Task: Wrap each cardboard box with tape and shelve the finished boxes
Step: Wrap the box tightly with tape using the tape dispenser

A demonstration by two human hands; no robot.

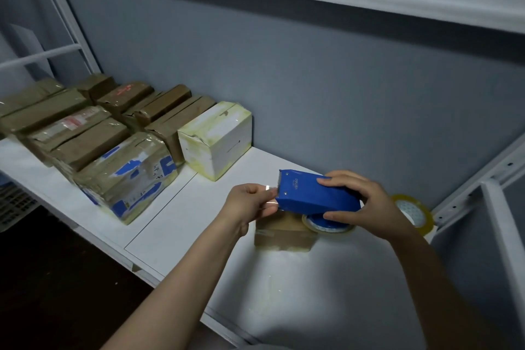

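head view: white shelf (199, 221), grey wall (312, 79); right hand (366, 202) grips blue tape dispenser (309, 193), left hand (250, 202) pinches tape end (270, 196)

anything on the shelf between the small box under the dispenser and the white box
Nothing visible: only bare shelf lies between the small cardboard box and the white box; the left hand hovers above.

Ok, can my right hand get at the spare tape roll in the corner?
Probably yes on reach: the spare tape roll lies just beyond the right hand, nothing between. But that hand grips the blue dispenser.
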